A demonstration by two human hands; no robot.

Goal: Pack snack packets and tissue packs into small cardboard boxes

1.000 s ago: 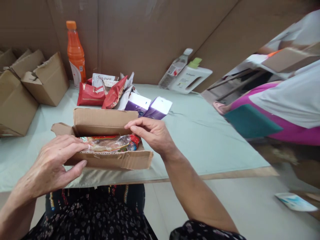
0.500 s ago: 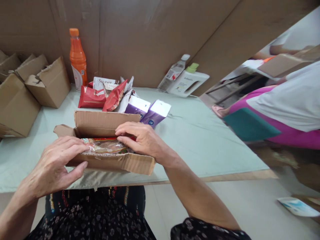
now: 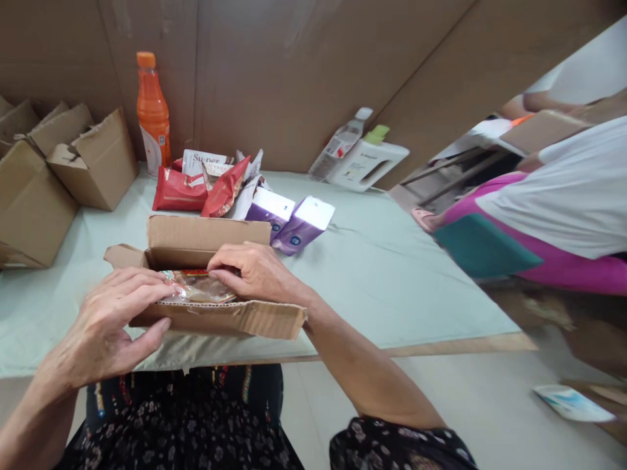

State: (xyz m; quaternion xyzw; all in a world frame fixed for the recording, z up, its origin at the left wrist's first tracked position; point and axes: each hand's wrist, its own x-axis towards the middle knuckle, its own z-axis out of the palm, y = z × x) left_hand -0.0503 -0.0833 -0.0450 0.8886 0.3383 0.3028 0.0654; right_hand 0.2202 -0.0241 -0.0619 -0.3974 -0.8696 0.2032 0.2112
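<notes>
A small open cardboard box [image 3: 210, 234] lies at the near edge of the table in front of me. Inside it is a clear plastic packet with red print [image 3: 196, 292]. My left hand [image 3: 110, 324] grips the box's left end, fingers over the top edge and thumb under the front flap. My right hand [image 3: 251, 274] reaches into the box, its fingers lying flat and pressing down on the packet.
Behind the box lie red snack packets [image 3: 179, 189] and two purple-and-white cartons [image 3: 300, 223]. An orange bottle [image 3: 153, 117], a clear bottle [image 3: 340, 143] and a white jug [image 3: 368, 163] stand by the cardboard wall. Open cardboard boxes [image 3: 93, 163] sit at left. Another person [image 3: 563, 196] sits at right.
My right hand has slid left from the box's right end onto the packet, covering more of it. My left hand has stayed on the box's left end.
</notes>
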